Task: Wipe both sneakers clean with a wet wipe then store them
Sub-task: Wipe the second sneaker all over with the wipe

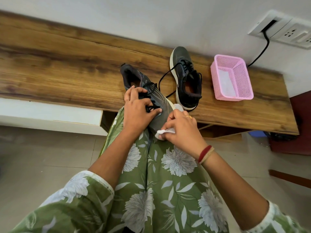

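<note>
1 sneaker gripped, wipe at toe — pinched

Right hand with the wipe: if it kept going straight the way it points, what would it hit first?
The toe of the sneaker held by the left hand. The right hand seems to be pressing its wet wipe against it.

This looked like a room in a home. A low wood-grain worktop ran along a plain white wall above a pale tiled floor. A socket panel with a black cable was on the wall, and a pink plastic basket and a sneaker sat on the wood.
</note>
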The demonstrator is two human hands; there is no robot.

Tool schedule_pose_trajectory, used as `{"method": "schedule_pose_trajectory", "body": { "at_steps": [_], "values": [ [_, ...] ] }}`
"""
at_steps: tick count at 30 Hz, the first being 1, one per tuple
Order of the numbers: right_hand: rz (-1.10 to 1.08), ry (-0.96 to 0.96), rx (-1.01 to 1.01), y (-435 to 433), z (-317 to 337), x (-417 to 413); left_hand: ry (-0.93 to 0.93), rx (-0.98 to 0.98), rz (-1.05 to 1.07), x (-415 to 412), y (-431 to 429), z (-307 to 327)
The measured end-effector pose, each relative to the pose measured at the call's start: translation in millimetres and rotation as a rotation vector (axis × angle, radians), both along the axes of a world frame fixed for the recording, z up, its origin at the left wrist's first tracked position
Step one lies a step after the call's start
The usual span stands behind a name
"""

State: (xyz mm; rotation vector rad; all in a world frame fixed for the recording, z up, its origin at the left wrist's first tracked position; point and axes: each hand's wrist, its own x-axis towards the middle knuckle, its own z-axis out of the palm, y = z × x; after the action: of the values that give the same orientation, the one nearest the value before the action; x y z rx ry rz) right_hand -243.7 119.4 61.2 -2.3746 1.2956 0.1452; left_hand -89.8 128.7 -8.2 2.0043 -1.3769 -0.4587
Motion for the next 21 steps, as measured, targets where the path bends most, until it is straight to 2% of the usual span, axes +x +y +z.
{"method": "schedule_pose_trajectory", "body": {
  "at_steps": [4, 7, 10, 17, 21],
  "values": [
    [0.055, 0.011, -0.158, 17.8, -14.2, 9.0, 0.031, -0.007, 0.007, -1.1, -0.5, 0.1],
    [-0.059, -0.054, -0.241, 26.3, -27.9, 23.4, 0.053, -0.008, 0.008, -0.7, 0.3, 1.1],
    [-0.139, -0.159, -0.231, 23.3, -30.9, 24.8, 0.05, -0.005, 0.007, 0.6, 0.0, 1.0],
    [-0.074, -0.085, -0.23, 27.8, -5.0, -14.8, 0.016, 0.004, -0.007, 0.3, -1.2, 1.4],
    [-0.285, -0.372, -0.05, 4.7, 7.7, -12.9, 0.009, 0.018, -0.015, -0.2, -0.5, 1.8]
  ]
}}
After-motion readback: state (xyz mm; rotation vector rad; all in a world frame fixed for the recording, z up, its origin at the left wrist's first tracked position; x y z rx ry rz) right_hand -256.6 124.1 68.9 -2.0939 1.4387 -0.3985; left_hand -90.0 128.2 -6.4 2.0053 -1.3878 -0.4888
